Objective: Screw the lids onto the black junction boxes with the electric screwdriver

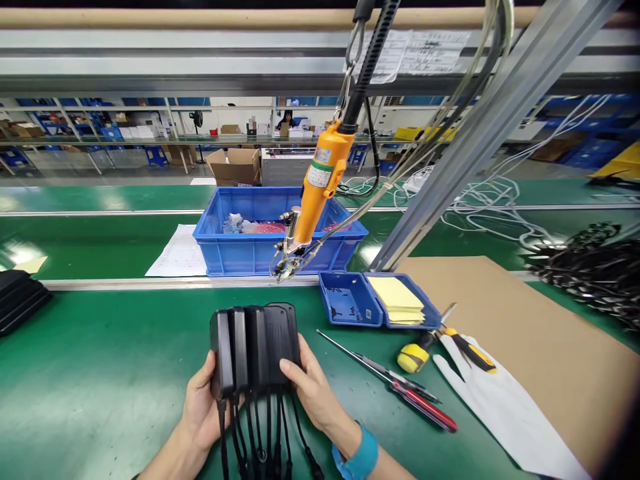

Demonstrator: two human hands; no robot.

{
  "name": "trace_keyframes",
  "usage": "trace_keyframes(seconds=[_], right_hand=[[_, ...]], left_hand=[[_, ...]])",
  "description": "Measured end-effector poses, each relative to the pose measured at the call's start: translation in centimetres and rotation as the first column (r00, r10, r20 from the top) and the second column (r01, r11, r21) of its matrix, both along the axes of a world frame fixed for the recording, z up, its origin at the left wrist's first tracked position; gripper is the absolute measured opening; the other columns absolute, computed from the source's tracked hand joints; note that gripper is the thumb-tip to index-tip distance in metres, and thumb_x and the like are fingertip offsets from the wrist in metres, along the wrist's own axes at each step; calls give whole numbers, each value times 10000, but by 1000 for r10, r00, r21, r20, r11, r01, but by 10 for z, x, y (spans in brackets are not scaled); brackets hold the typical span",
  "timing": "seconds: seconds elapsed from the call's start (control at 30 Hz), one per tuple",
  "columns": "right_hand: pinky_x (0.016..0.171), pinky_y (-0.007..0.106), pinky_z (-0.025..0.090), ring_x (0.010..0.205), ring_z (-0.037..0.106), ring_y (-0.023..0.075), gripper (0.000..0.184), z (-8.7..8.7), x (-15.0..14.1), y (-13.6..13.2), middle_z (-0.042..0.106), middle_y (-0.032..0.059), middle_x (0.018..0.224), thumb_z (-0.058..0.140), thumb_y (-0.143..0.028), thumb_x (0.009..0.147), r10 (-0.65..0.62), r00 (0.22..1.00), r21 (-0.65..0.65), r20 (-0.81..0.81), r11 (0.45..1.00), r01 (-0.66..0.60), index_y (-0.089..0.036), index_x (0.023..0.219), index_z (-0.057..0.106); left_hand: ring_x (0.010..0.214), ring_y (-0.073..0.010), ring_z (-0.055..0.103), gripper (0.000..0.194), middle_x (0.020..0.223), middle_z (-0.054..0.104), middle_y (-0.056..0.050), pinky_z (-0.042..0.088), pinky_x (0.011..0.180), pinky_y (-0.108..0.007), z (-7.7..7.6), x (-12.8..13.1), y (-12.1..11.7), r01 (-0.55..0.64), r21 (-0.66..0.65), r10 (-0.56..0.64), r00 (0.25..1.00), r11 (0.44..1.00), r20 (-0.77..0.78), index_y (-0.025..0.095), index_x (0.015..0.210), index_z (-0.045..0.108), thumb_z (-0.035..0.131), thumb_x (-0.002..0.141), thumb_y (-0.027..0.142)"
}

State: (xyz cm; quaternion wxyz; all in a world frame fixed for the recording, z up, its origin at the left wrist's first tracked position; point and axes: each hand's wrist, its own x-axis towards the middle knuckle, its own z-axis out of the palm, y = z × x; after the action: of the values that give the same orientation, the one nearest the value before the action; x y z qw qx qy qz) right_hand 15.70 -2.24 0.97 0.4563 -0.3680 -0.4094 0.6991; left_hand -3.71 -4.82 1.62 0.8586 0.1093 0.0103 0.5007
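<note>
Several black box-shaped units (pixel 255 347) stand side by side in a row between my two hands, with black cables (pixel 250 433) running from their near ends toward me. My left hand (pixel 200 400) presses the row from the left side, its thumb on the outer unit and its other fingers hidden beneath. On the right, my right hand (pixel 313 383) grips the end unit, thumb on its broad face and fingers behind. A blue band (pixel 363 453) circles my right wrist. Above the units hangs an orange electric screwdriver (pixel 320 180).
A blue crate (pixel 280 257) holds bagged parts. Right of my hands lie small blue bins (pixel 350 300) with screws and yellow paper, a red-handled screwdriver (pixel 420 407), a yellow-black stubby screwdriver (pixel 414 357) and a white glove (pixel 515 413). A metal post (pixel 480 147) slants across the right.
</note>
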Motion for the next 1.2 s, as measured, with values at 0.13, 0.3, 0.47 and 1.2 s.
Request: trace_keyframes(seconds=[0.13,0.3,0.47,1.2], right_hand=[[1056,412,413,1182,535,249,743,3,-3,-3,571,88,1282,773,-475,701,9,999,37,41,999,-10,-226,1295,402],[1000,389,431,1104,562,238,645,5,-6,-4,600,75,1205,767,-382,692,-1,999,-98,-33,995,-2,-217,1226,443],[1008,391,427,1130,552,242,662,-2,-6,-3,593,73,1233,759,-351,683,5,996,-106,-86,994,-14,-223,1248,439],[1115,451,362,1295,463,286,983,8,-6,-4,451,153,1421,778,-529,654,-29,960,169,277,985,-19,-202,1408,239]], left_hand=[[1129,-265,631,417,1201,663,-118,400,1094,-365,5,7,0,103,18,-103,994,995,27,123,1256,641,430,995,371],[1188,-231,594,427,1311,589,-92,365,1120,-309,4,4,-1,46,62,-51,996,997,69,98,1297,600,371,1016,324],[1242,-221,553,418,1319,582,-73,422,1080,-314,5,-3,1,-5,93,-1,998,996,62,111,1286,613,348,1020,294],[1204,-177,581,345,1247,658,8,369,1120,-300,1,8,-4,-242,-206,132,888,948,-440,332,1262,633,593,926,264]])
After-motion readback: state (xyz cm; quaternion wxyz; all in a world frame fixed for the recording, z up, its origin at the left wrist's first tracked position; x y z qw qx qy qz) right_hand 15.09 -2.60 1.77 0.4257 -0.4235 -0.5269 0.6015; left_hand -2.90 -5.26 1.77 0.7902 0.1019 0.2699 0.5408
